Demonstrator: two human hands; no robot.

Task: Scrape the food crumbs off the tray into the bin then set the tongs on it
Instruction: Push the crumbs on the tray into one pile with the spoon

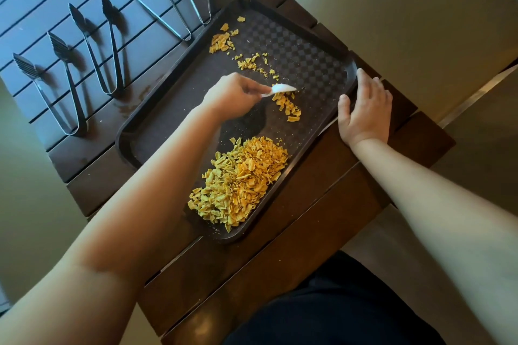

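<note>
A small white scraper [280, 89] is pinched in the curled fingers of the left hand [232, 95], its blade lying on the floor of the dark checkered tray [302, 56] just beyond the knuckles. Directly under the blade edge, on the side nearer the body, a short trail of yellow crumbs [287, 105] is being pushed along. Further back along the forearm lies the big gathered heap [241, 182], close to the tray's near rim. Beyond the blade, well apart from it, loose scatterings [221, 42] remain by the far rim.

The right hand [364, 109] is laid against the tray's right edge, thumb hooked over the rim, fingers fairly straight — the tray is steadied rather than gripped.

For the step to be done well, the blade should be kept flat and low so that fine dust is not skipped, and each stroke should be drawn toward the heap — short pulls, so nothing is flicked over the rim. The far scatterings should be fetched next. No bin can be seen. Several pairs of tongs [106, 45] lie on the slatted table [308, 232], out past the tray's left rim.
</note>
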